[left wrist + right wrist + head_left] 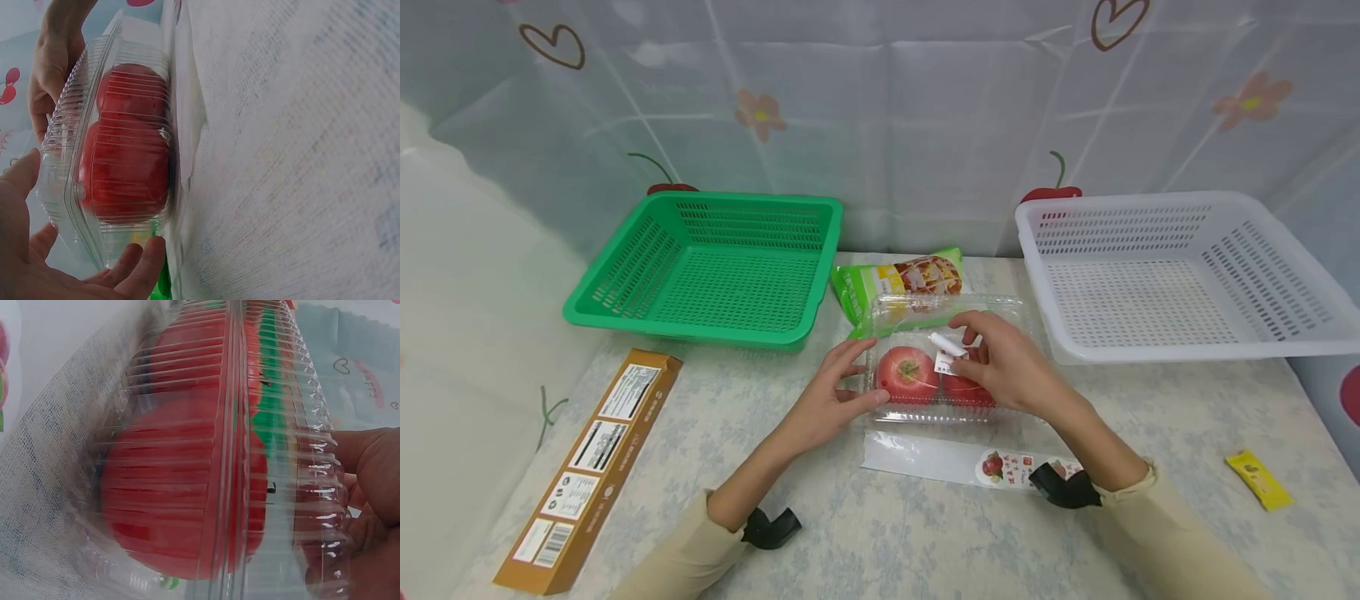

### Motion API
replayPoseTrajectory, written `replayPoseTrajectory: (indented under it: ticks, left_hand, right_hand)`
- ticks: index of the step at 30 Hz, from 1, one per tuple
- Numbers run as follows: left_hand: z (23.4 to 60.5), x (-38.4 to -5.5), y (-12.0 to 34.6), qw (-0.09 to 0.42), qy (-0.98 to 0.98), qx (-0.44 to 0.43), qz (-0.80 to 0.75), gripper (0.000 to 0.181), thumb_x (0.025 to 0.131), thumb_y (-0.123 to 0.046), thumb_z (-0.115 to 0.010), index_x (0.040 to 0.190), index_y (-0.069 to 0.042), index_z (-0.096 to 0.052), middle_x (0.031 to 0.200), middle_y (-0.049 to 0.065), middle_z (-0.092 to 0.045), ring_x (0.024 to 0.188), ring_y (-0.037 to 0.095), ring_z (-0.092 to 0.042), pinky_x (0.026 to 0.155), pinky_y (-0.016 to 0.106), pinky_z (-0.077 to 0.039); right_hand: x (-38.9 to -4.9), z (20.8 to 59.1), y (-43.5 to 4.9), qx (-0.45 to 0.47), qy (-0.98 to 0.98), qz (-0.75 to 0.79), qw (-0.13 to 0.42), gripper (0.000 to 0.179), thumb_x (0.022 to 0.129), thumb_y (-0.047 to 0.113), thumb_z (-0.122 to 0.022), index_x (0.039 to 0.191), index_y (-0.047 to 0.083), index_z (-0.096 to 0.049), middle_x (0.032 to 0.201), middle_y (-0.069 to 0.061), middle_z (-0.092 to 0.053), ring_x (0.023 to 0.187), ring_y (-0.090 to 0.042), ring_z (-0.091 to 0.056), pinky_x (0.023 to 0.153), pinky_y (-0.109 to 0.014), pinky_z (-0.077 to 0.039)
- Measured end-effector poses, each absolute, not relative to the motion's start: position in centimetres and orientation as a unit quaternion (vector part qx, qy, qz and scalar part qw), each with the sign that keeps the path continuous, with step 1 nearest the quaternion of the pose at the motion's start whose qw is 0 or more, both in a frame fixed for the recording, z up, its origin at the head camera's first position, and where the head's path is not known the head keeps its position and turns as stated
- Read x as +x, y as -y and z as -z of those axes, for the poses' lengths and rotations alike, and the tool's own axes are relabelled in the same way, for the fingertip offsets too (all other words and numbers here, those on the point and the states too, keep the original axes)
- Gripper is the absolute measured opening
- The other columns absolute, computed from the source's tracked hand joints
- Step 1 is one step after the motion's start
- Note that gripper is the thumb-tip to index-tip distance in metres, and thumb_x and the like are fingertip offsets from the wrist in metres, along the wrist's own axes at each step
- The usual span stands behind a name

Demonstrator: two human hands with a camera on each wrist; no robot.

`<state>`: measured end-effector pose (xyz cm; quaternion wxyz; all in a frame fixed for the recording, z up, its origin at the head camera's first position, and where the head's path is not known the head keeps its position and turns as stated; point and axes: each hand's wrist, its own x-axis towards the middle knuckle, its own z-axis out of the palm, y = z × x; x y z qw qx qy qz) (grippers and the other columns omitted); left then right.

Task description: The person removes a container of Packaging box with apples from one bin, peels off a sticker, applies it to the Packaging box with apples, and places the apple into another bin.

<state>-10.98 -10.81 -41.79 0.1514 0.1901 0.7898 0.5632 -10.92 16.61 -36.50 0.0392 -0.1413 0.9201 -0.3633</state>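
White plastic basket (1138, 296) stood beyond the right hand (1011, 371); green basket (737, 287), beyond the left hand (835, 392). Brown carton (587, 471), left of both, bore a barcode and illegible print. Clear container (925, 414), holding red apples (907, 375), sat between the hands. Left fingers, spread, touched its edge. Right thumb met a partly curled label (947, 362), lettering unreadable; whether pinched, could not tell.

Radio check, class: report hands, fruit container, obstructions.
Left hand at left edge of clear plastic box; right hand at curled white label on top. Two round red fruits inside. Green plastic packet behind; no obvious obstruction.
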Motion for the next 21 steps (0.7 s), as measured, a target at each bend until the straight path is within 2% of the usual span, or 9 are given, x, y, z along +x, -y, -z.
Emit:
replayPoseTrajectory:
  ticks: [10, 21]
  left_hand:
    - [41.8, -11.1, 10.8, 0.151, -0.789, 0.195, -0.563, 0.071, 0.091, -0.024, -0.074, 0.152, -0.017, -0.038, 0.158, 0.01, -0.021, 0.129, 0.031, -0.045, 0.095, 0.047, -0.049]
    - [42.0, -11.1, 10.9, 0.153, -0.789, 0.195, -0.563, 0.072, 0.091, -0.025, -0.074, 0.152, -0.018, -0.038, 0.158, 0.01, -0.02, 0.129, 0.031, -0.045, 0.095, 0.046, -0.049]
  right_hand:
    - [-10.4, 36.9, -15.6, -0.133, -0.937, 0.322, 0.001, 0.048, 0.084, 0.02, -0.08, 0.125, 0.005, -0.06, 0.106, -0.01, -0.058, 0.086, -0.027, -0.06, 0.07, -0.038, -0.05]
    - [-10.7, 37.2, -17.7, -0.204, -0.888, 0.411, 0.033, 0.045, 0.084, -0.009, -0.071, 0.126, -0.001, -0.057, 0.099, -0.009, -0.056, 0.073, -0.018, -0.051, 0.065, -0.031, -0.046]
